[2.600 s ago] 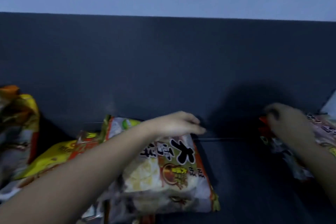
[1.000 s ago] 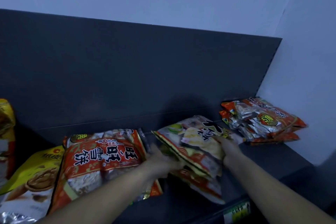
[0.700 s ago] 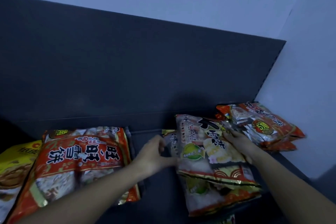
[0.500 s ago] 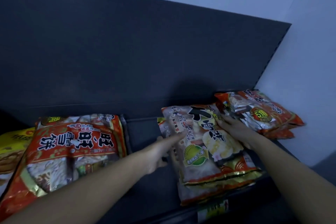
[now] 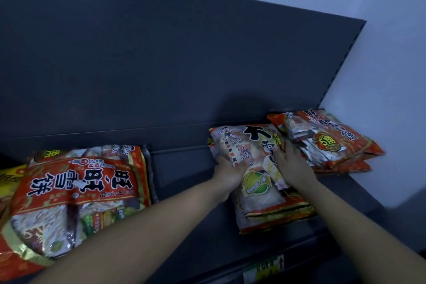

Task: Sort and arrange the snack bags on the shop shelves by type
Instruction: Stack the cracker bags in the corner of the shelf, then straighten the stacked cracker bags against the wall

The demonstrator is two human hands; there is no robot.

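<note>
Though dim, hands (image 5: 227, 174) (image 5: 292, 165) (both) on bag (image 5: 257, 183)

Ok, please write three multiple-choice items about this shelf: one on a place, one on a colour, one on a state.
1. Where does the pale bag lie?
A. at the far left end
B. between the left red bag and the right red bags
C. on the floor

2. What colour is its round badge?
A. blue
B. green
C. black

3. How is the right hand?
A. lifting a red bag
B. hanging free
C. spread flat on the pale bag

Answers: 1 B, red bags lie on both its sides; 2 B, the badge shows green; 3 C, the hand lies flat on the bag.
</note>
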